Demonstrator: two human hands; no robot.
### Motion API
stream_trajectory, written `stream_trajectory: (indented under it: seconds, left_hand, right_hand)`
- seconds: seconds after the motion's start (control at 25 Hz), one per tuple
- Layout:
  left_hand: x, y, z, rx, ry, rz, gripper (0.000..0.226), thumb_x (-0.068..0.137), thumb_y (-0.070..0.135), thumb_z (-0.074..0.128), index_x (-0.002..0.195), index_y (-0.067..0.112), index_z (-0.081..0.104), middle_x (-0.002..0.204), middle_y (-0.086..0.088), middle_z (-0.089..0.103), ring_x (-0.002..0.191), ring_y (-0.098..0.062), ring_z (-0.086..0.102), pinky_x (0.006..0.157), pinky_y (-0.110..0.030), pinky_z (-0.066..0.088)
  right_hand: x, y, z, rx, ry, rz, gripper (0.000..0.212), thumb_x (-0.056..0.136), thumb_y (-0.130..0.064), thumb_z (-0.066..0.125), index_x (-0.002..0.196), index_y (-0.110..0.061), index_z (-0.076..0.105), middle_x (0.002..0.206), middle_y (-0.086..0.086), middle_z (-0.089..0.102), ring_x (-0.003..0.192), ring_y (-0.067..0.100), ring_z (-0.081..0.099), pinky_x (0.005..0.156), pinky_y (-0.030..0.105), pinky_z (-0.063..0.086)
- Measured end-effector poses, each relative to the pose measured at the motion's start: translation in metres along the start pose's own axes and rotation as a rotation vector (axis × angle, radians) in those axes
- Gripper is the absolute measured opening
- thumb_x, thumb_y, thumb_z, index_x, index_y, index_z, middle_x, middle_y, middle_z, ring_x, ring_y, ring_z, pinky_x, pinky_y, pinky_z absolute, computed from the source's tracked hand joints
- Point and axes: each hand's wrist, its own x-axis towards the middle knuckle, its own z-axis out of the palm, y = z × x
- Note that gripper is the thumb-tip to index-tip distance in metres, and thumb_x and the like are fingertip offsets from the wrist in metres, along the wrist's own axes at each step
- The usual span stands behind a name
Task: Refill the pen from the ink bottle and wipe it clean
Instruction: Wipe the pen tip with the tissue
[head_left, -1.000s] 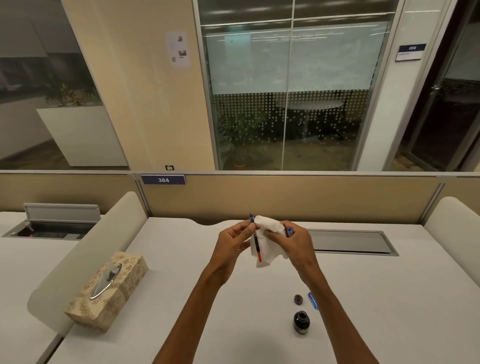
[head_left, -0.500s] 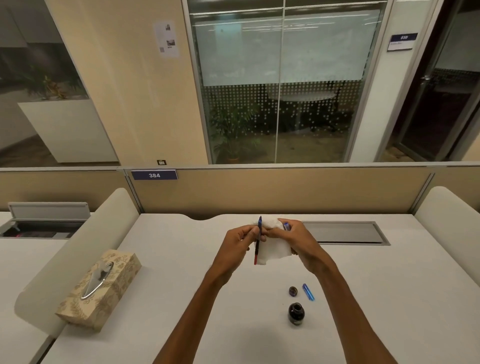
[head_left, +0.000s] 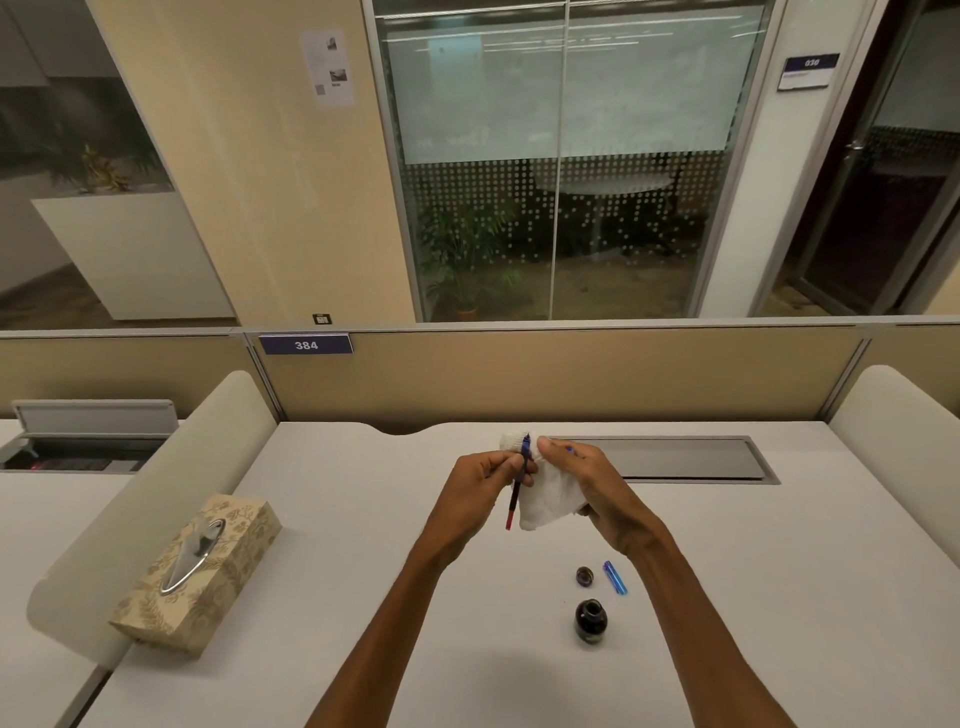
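The left hand (head_left: 480, 480) pinches the slim blue-and-red pen (head_left: 518, 483) mid-barrel; the right hand (head_left: 582, 483) pinches soft white tissue (head_left: 545, 501) around its likely delicate far tip.

A white desk (head_left: 363, 519) fills the foreground. Beyond it stands a tan partition (head_left: 571, 379) bearing a blue "384" plate (head_left: 306, 345). Behind the partition rise a beige wall (head_left: 249, 156) and dotted glass panels (head_left: 561, 171), with a potted plant (head_left: 467, 260) behind the glass.

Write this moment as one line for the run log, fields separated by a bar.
phase: wiping | left hand: holds pen | right hand: holds tissue against pen tip | ink bottle: open, on desk
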Motion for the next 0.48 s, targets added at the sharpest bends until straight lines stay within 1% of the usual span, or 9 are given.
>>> stream_trajectory:
  seconds: [0.04, 0.08, 0.16, 0.2, 0.28, 0.36, 0.4, 0.48]
  left_hand:
    - [0.001, 0.000, 0.001, 0.004, -0.005, 0.003, 0.028, 0.101, 0.019, 0.052, 0.104, 0.004, 0.075, 0.102, -0.009, 0.076, 0.099, -0.010, 0.069, 0.085, -0.011, 0.052]
    - [0.002, 0.001, 0.002, 0.011, -0.011, 0.003, 0.027, 0.101, 0.019, 0.052, 0.104, 0.005, 0.075, 0.102, -0.009, 0.076, 0.099, -0.011, 0.069, 0.086, -0.010, 0.052]
    - [0.003, 0.003, 0.005, 0.026, -0.020, 0.002, 0.026, 0.101, 0.020, 0.053, 0.105, 0.006, 0.075, 0.103, -0.006, 0.076, 0.097, -0.006, 0.069, 0.084, -0.008, 0.051]
    - [0.003, 0.003, 0.007, 0.023, -0.016, 0.004, 0.026, 0.101, 0.020, 0.054, 0.105, 0.007, 0.076, 0.103, -0.006, 0.076, 0.097, -0.006, 0.069, 0.083, -0.007, 0.051]
    - [0.003, 0.003, 0.010, -0.002, 0.003, 0.011, 0.025, 0.100, 0.021, 0.054, 0.104, 0.009, 0.075, 0.101, -0.007, 0.076, 0.096, -0.008, 0.070, 0.082, -0.010, 0.052]
    - [0.004, 0.004, 0.013, -0.017, 0.013, 0.017, 0.023, 0.100, 0.021, 0.054, 0.101, 0.013, 0.076, 0.098, -0.005, 0.076, 0.098, -0.011, 0.070, 0.087, -0.014, 0.052]
    - [0.004, 0.005, 0.013, -0.009, 0.013, 0.017, 0.023, 0.100, 0.022, 0.054, 0.099, 0.014, 0.076, 0.097, -0.004, 0.077, 0.099, -0.012, 0.070, 0.089, -0.016, 0.052]
    - [0.005, 0.006, 0.013, 0.022, 0.014, 0.020, 0.024, 0.100, 0.023, 0.055, 0.097, 0.016, 0.077, 0.095, -0.001, 0.077, 0.099, -0.010, 0.070, 0.090, -0.017, 0.050]
  right_hand:
    - [-0.001, 0.000, 0.002, 0.023, 0.018, -0.022, 0.070, 0.079, -0.070, 0.059, 0.101, -0.004, 0.064, 0.083, 0.008, 0.057, 0.078, 0.028, 0.042, 0.061, 0.034, 0.029]
    - [-0.001, 0.000, 0.003, 0.057, 0.034, -0.035, 0.073, 0.076, -0.072, 0.060, 0.100, -0.003, 0.064, 0.081, 0.009, 0.058, 0.078, 0.029, 0.042, 0.061, 0.035, 0.028]
    - [-0.001, 0.000, 0.003, 0.132, 0.074, -0.032, 0.072, 0.073, -0.072, 0.064, 0.102, -0.007, 0.067, 0.086, 0.011, 0.063, 0.081, 0.030, 0.046, 0.068, 0.040, 0.031]
    - [-0.001, -0.001, 0.003, 0.166, 0.084, -0.027, 0.068, 0.074, -0.071, 0.065, 0.103, -0.009, 0.069, 0.089, 0.013, 0.066, 0.084, 0.030, 0.048, 0.073, 0.042, 0.031]
    - [-0.001, -0.005, 0.002, 0.213, 0.088, -0.025, 0.057, 0.080, -0.065, 0.063, 0.104, -0.014, 0.073, 0.094, 0.015, 0.067, 0.087, 0.031, 0.052, 0.077, 0.044, 0.032]
    - [-0.002, -0.009, -0.001, 0.247, 0.103, -0.010, 0.043, 0.085, -0.057, 0.060, 0.097, -0.019, 0.076, 0.093, 0.014, 0.070, 0.086, 0.031, 0.057, 0.078, 0.044, 0.037]
    - [-0.002, -0.011, -0.002, 0.261, 0.108, -0.005, 0.040, 0.085, -0.055, 0.059, 0.094, -0.021, 0.077, 0.091, 0.012, 0.071, 0.084, 0.028, 0.060, 0.077, 0.043, 0.039]
    - [-0.003, -0.012, -0.003, 0.304, 0.113, -0.009, 0.041, 0.085, -0.053, 0.057, 0.097, -0.019, 0.077, 0.093, 0.012, 0.072, 0.082, 0.024, 0.063, 0.075, 0.037, 0.041]
